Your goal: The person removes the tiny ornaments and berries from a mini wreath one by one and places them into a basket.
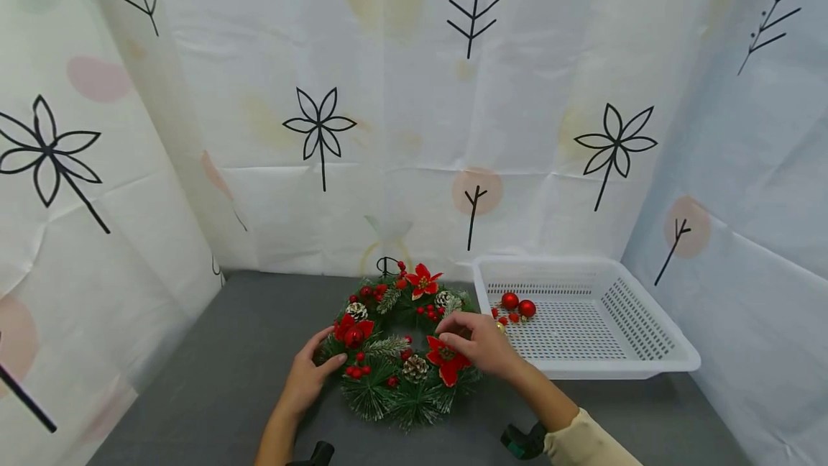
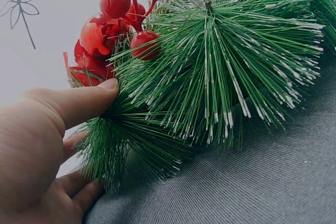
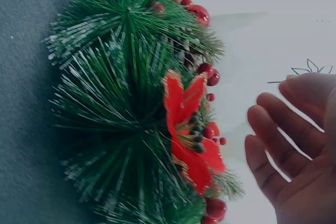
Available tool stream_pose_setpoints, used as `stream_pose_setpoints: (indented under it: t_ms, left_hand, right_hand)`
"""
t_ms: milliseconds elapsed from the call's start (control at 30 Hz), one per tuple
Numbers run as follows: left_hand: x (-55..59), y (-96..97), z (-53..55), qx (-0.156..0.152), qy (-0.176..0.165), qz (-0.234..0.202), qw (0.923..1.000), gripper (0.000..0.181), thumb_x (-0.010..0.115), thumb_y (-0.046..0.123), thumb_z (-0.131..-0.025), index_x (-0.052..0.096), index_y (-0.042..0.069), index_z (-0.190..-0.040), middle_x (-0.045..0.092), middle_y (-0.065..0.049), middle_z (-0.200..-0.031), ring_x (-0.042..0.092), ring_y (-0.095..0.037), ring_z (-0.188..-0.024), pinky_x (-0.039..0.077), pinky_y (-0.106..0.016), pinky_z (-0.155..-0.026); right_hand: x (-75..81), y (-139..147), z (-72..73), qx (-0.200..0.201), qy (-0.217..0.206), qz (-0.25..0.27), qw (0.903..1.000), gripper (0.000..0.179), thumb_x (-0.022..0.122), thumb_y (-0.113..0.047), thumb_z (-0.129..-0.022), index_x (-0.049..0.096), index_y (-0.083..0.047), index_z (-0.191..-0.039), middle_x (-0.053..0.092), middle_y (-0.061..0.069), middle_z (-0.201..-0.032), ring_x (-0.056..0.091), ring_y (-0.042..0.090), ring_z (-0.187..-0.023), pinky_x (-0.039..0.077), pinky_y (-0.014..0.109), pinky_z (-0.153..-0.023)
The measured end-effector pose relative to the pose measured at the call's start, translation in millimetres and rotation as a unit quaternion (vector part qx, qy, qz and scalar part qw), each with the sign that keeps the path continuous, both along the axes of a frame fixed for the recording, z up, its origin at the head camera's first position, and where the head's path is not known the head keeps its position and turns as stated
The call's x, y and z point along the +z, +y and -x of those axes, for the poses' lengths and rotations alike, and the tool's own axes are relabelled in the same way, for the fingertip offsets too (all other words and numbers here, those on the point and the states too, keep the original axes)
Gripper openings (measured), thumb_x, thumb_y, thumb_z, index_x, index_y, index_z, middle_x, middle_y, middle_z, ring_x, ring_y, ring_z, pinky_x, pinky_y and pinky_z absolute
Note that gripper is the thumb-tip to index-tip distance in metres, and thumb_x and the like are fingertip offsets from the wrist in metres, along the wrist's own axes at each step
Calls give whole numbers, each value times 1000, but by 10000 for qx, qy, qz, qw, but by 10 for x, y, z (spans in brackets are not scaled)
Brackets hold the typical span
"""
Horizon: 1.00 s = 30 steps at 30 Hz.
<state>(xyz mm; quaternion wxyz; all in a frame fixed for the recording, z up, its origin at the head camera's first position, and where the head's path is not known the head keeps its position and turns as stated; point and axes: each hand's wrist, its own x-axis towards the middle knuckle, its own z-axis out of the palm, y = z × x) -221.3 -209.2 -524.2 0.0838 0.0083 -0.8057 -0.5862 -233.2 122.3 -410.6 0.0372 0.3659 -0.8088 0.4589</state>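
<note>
A green Christmas wreath (image 1: 417,401) with frosted pine tips, red berries and pine cones lies on the grey table. My left hand (image 1: 307,377) grips its left edge, thumb on top and fingers round the outer needles, as the left wrist view also shows. Close above the wreath's right side hovers my right hand (image 1: 481,344), its fingers loosely bent with nothing between them in the right wrist view. Just below those fingers sits a red poinsettia (image 3: 195,153) with gold-edged petals. Other red poinsettias decorate the left (image 1: 353,331) and the top (image 1: 423,281).
To the right of the wreath stands a white perforated plastic basket (image 1: 666,362). Red balls (image 1: 527,308) and small berries lie at its left end. A printed white curtain (image 1: 401,128) encloses the back and sides of the grey table (image 1: 213,380).
</note>
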Motion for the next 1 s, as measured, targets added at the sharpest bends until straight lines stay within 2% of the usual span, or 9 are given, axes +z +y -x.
stream_pose_setpoints:
  t_ms: [67, 167, 367, 500, 633, 833, 867, 933, 1000]
  left_hand:
    - [4, 4, -2, 19, 19, -13, 10000, 64, 74, 22, -87, 47, 10, -144, 36, -24, -149, 33, -47, -134, 32, -63, -100]
    - [10, 7, -7, 20, 25, 14, 10000, 64, 74, 22, -88, 47, 9, -144, 36, -24, -149, 33, -47, -134, 33, -62, -100]
    - [40, 17, -31, -3, -6, -10, 10000, 64, 74, 21, -88, 46, 7, -144, 36, -25, -149, 33, -46, -134, 32, -61, -100]
    - [58, 18, -41, -14, -23, -51, 10000, 65, 74, 21, -89, 45, 7, -145, 36, -25, -149, 33, -46, -134, 32, -62, -101]
    - [58, 19, -34, 8, -40, -27, 10000, 64, 74, 21, -88, 45, 8, -145, 36, -24, -149, 33, -45, -134, 32, -61, -101]
    - [29, 6, -9, -21, -52, 13, 10000, 64, 72, 18, -90, 44, 6, -145, 34, -26, -149, 32, -47, -134, 31, -62, -101]
    - [27, 5, -11, -26, -38, 46, 10000, 64, 72, 19, -90, 44, 5, -145, 34, -26, -149, 32, -48, -134, 31, -63, -101]
    - [131, 40, -69, -46, -32, 70, 10000, 63, 71, 17, -90, 43, 2, -145, 34, -28, -148, 32, -49, -133, 32, -63, -100]
    - [152, 50, -83, -46, -28, 62, 10000, 62, 71, 16, -90, 43, 2, -144, 34, -29, -148, 32, -49, -133, 32, -63, -100]
  right_hand:
    - [11, -23, -37, 77, 101, 170, 9998, 10, 61, 4, -93, 67, 7, -100, 66, 21, -81, 59, 34, -63, 51, 31, -59]
    - [-54, -49, -31, 108, 223, 330, 9991, 10, 62, 4, -92, 67, 7, -100, 66, 19, -81, 59, 33, -62, 51, 30, -58]
    - [-285, -85, 64, 163, 250, 623, 9976, 10, 64, -4, -93, 68, -1, -102, 68, 10, -86, 62, 17, -62, 51, 28, -57]
    - [-369, -130, 84, 296, 422, 917, 9944, 9, 65, -7, -93, 69, -6, -102, 68, 3, -86, 61, 8, -64, 52, 28, -57]
    - [-415, -199, 84, 432, 518, 1039, 9923, 10, 64, -6, -93, 68, -4, -102, 67, 2, -85, 61, 6, -64, 52, 27, -57]
    - [-414, -307, 70, 407, 300, 944, 9943, 12, 65, -6, -93, 68, 1, -103, 69, 11, -93, 63, 16, -67, 53, 29, -60]
    - [-367, -327, 38, 394, 279, 934, 9945, 12, 65, -4, -93, 68, 2, -103, 70, 14, -95, 64, 19, -67, 53, 30, -60]
    - [-274, -365, -22, 382, 285, 976, 9941, 11, 65, 0, -92, 67, 4, -102, 69, 19, -95, 64, 27, -67, 53, 33, -60]
    - [-183, -399, -84, 348, 286, 1000, 9940, 11, 65, 4, -90, 67, 6, -101, 68, 21, -96, 64, 31, -68, 54, 35, -61]
